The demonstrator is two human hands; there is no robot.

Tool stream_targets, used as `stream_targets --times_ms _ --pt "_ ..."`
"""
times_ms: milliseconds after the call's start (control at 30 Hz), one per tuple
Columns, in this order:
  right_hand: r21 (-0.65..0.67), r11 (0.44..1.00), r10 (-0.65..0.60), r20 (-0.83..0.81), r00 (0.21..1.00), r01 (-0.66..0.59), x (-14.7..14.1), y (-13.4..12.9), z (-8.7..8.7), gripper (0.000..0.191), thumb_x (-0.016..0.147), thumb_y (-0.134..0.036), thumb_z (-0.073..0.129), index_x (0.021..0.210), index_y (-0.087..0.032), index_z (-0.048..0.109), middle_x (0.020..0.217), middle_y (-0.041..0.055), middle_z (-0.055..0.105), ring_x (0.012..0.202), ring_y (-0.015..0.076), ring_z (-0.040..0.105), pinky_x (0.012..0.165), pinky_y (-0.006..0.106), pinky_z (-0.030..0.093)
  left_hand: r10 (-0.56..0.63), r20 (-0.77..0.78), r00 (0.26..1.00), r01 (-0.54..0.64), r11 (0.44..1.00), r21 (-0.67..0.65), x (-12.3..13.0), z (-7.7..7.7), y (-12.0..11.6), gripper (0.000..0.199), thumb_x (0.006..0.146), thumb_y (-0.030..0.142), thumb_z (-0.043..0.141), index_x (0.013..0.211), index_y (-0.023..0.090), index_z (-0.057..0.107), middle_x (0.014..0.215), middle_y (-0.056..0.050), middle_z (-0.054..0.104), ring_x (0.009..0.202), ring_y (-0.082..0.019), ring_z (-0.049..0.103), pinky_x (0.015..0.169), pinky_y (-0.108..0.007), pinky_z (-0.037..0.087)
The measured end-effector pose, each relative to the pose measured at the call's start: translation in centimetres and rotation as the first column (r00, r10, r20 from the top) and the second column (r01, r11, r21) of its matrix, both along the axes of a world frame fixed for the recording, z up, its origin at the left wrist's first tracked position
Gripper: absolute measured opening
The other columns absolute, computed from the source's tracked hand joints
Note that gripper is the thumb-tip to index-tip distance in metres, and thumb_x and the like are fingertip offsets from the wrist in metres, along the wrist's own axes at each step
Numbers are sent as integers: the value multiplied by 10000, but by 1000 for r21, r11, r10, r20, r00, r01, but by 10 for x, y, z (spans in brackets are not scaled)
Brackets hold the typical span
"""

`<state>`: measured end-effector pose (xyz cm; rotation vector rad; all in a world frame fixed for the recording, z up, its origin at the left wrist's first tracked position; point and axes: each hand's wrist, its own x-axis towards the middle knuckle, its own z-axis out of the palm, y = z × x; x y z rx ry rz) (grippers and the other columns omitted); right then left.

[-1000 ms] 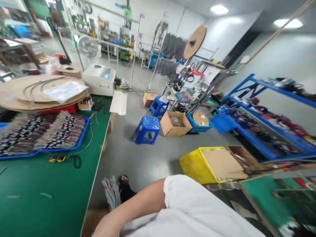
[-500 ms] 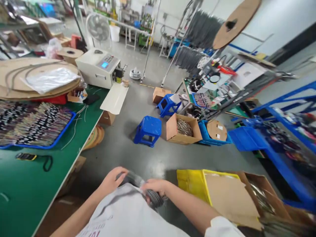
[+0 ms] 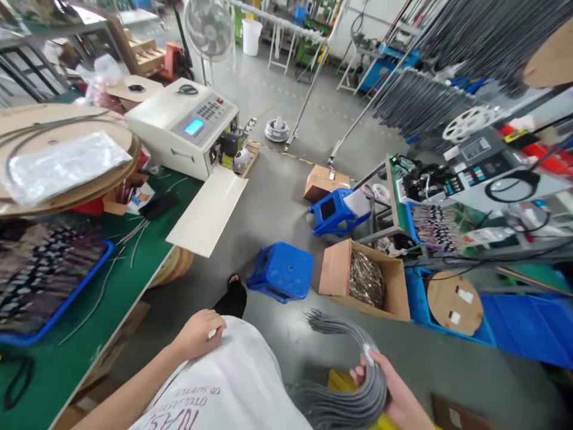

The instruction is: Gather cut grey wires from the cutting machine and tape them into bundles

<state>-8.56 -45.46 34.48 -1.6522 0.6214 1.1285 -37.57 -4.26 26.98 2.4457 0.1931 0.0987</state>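
My right hand (image 3: 380,379) is closed around the middle of a bundle of grey cables (image 3: 344,328). The bundle bends in a U, with its upper ends pointing left over the floor and its lower part hanging by my shirt. A whitish band shows around it near my thumb. My left hand (image 3: 201,334) rests against the white shirt (image 3: 242,370), fingers curled in, with nothing visible in them. Ahead of my hands stands a blue stool (image 3: 286,269).
On the left, a green table (image 3: 134,251) carries a beige machine (image 3: 183,125) and a blue tray (image 3: 96,269) of wires. At the right are a cardboard box (image 3: 335,269), a blue crate (image 3: 487,334) and a second blue stool (image 3: 335,212). A yellow bin (image 3: 342,382) sits below the cables.
My right hand has swung right with the cable bundle, which now hangs spread in a curve. The left hand has come away from the bundle to the shirt. The view has moved forward.
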Motion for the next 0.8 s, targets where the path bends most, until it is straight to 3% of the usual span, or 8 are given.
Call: stream_targets --times_ms 100,267,333,433,533,667,733,800 --pt "80 997 -32 149 988 20 70 15 37 240 706 -567 577 604 -351 601 669 122 643 950 332 716 1000 479 496 -97 83 992 85 987 137 100 16 55 208 891 175 443 816 213 634 723 -18 649 720 -146 590 699 -282 438" --pt "253 967 -107 326 939 23 203 74 86 214 665 -392 615 817 -283 718 878 221 706 819 330 716 850 517 546 -135 264 955 82 976 203 256 48 114 187 889 183 465 874 217 648 750 -17 658 725 -146 585 688 -278 455" --pt "295 952 -193 378 906 80 267 119 97 218 674 -331 614 854 -245 702 825 187 712 758 306 712 777 495 571 -142 317 938 74 973 217 295 53 127 185 889 181 470 874 215 651 739 -18 654 715 -146 584 681 -280 461" --pt "250 954 -258 396 881 167 368 191 100 154 750 -251 587 860 -177 665 612 59 643 546 194 632 617 367 579 -115 345 932 53 982 184 328 48 146 185 890 170 471 887 211 652 740 -22 658 715 -148 591 683 -283 475" --pt "180 970 -217 344 913 162 462 249 77 89 804 -179 612 877 -143 647 551 -7 589 491 128 573 563 267 541 -16 313 950 -6 998 69 341 35 169 184 894 168 477 937 210 651 799 -32 683 743 -151 614 708 -285 497" --pt "35 996 -86 248 965 80 562 320 9 42 795 -123 626 769 -154 614 514 -20 562 527 123 590 578 228 524 194 191 962 -184 981 -66 366 24 210 186 909 213 486 954 226 665 812 -24 695 750 -150 649 712 -267 525" --pt "-43 997 67 173 983 -60 609 367 -27 151 802 -130 591 660 -177 566 470 -19 529 489 115 557 538 207 491 313 99 945 -303 947 -103 396 22 231 194 915 270 493 939 237 683 813 -24 706 741 -158 668 687 -255 542" --pt "-85 971 233 114 966 -224 657 419 -58 245 798 -144 569 568 -201 505 416 -21 480 422 111 487 479 204 443 450 7 893 -446 887 -121 445 18 250 218 912 341 502 912 245 698 836 -30 726 736 -174 688 663 -251 562"
